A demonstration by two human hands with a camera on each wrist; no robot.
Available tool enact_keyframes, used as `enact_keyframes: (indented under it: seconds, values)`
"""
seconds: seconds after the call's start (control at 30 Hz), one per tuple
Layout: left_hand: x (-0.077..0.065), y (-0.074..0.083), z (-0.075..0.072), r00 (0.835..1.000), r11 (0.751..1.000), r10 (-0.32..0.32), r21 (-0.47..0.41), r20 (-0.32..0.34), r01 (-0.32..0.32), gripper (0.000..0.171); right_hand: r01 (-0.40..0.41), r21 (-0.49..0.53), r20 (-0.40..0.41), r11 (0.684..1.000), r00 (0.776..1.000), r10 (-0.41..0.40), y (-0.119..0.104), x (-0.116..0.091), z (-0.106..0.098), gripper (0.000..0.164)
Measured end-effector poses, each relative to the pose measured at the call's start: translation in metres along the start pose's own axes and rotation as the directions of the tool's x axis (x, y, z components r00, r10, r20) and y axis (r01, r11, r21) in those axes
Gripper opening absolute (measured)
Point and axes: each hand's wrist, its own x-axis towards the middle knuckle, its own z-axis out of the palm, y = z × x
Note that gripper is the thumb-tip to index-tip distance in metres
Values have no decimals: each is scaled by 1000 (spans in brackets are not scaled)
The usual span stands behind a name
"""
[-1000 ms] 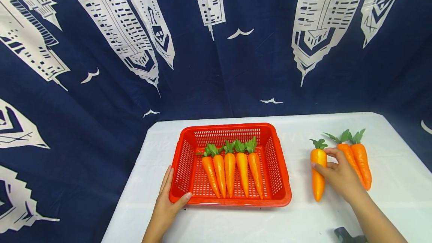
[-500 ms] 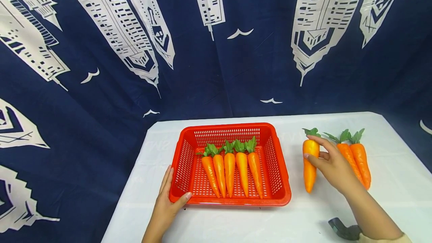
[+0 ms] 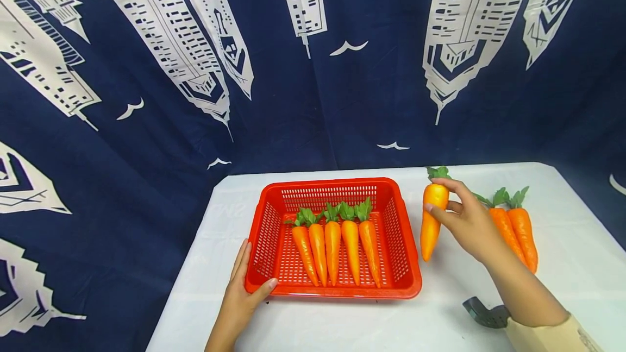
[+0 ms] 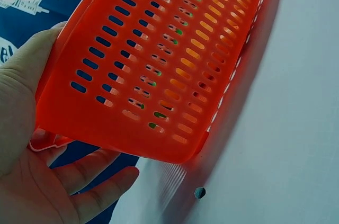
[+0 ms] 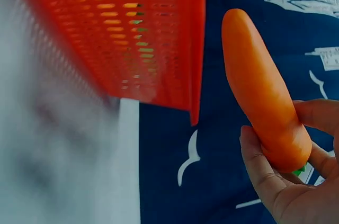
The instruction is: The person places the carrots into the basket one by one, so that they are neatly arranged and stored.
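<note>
My right hand (image 3: 469, 221) pinches an orange carrot (image 3: 432, 216) with green leaves between thumb and fingers, just right of the red basket (image 3: 342, 293). The right wrist view shows that carrot (image 5: 262, 86) raised beside the basket's wall (image 5: 175, 33), its tip pointing up and away from the palm. At the basket's near left corner my left hand (image 3: 242, 287) holds the rim, thumb over the front edge and fingers along the left side. Seen from the left wrist, fingers (image 4: 100, 197) spread under the rim outside the slotted wall (image 4: 137, 75). Several carrots (image 3: 333, 249) lie side by side in the basket, leaves at the back.
Two more carrots (image 3: 523, 235) lie on the white table (image 3: 313, 325) at the right, partly behind my right hand. A dark device (image 3: 484, 314) is at the right wrist, by a light sleeve (image 3: 548, 335). A navy patterned cloth (image 3: 313, 113) hangs behind the table.
My right hand has carried its carrot left and away from me, off the table and closer to the basket's right side. My left hand and the basket have stayed put.
</note>
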Motion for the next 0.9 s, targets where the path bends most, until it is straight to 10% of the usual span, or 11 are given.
enact_keyframes:
  seconds: [0.9]
  values:
    - [-1,0,0,1000,1000,-8,16,-3,8,101,142,177,101,974,982,-162,-56,44,39,60]
